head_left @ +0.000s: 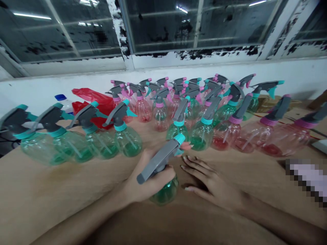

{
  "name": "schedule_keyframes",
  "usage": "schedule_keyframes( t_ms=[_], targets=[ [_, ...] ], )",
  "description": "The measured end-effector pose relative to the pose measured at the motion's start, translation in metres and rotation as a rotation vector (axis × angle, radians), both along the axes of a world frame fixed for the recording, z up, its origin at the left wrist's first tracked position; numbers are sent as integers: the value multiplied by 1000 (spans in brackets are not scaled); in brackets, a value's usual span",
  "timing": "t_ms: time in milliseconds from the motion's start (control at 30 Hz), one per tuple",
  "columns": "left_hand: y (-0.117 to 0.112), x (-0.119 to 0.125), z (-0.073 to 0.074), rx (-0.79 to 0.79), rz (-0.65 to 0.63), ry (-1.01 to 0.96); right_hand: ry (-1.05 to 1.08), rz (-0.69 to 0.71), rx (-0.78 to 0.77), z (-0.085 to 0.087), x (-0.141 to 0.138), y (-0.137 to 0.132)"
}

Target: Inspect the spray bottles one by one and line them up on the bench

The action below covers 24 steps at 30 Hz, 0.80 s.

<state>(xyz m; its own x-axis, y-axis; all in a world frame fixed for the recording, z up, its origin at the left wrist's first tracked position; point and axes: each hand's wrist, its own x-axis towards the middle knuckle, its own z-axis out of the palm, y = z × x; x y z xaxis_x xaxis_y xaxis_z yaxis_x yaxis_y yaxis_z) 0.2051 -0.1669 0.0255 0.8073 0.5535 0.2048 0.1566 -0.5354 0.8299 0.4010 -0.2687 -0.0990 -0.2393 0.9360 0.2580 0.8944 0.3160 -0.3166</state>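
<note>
My left hand (150,180) is wrapped round the neck of a green spray bottle (166,192) with a grey and teal trigger head, at the near middle of the table. The bottle stands close to upright, its nozzle pointing away to the upper right. Fingers of that hand partly hide its neck. Just right of the bottle, my right hand (212,180) lies palm down on the tabletop, fingers stretched out and apart, holding nothing. Behind both hands stand two more green spray bottles (199,137) with teal collars, and a pink spray bottle (224,136) beside them.
A row of green spray bottles (127,141) stands on the left of the wooden table (102,190). Several pink and green bottles crowd the back near the wall. A red plastic bag (94,98) and a blue-capped bottle (65,102) sit back left. A blurred-out object (309,178) lies right.
</note>
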Motion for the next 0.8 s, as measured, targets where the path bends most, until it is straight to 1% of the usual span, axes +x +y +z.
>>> schedule_keyframes(
  t_ms=[200, 400, 667, 800],
  targets=[
    [-1, -1, 1, -20, -10, 31, 7, -10, 5, 0, 0, 0],
    [1, 0, 0, -33, -23, 17, 1, -9, 0, 1, 0, 0],
    [4, 0, -3, 20, -13, -61, -4, -12, -32, 1, 0, 0],
    [4, -2, -4, 42, -35, -92, -9, -7, -29, 1, 0, 0]
  ],
)
